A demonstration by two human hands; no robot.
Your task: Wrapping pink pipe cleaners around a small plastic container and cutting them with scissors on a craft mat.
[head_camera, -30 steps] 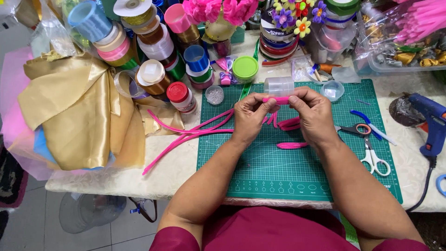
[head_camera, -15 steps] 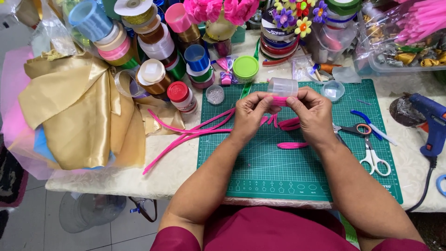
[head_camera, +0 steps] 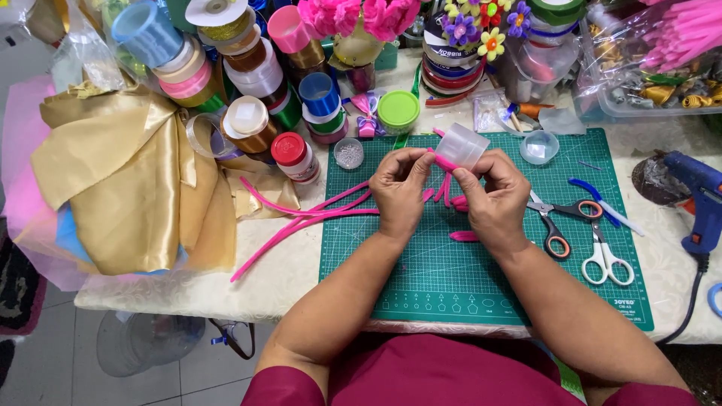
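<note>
Over green cutting mat [head_camera: 481, 286], both hands' fingers [head_camera: 412, 159] pinch pink pipe cleaner [head_camera: 445, 162].

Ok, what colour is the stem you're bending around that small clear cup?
Bright pink: the fuzzy stem wraps the clear cup, seen best in the head view.

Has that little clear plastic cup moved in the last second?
Yes. The clear plastic cup has come nearer to the hands; it now sits just above the right hand, touching the pink pipe cleaner, lower on the green cutting mat.
</note>
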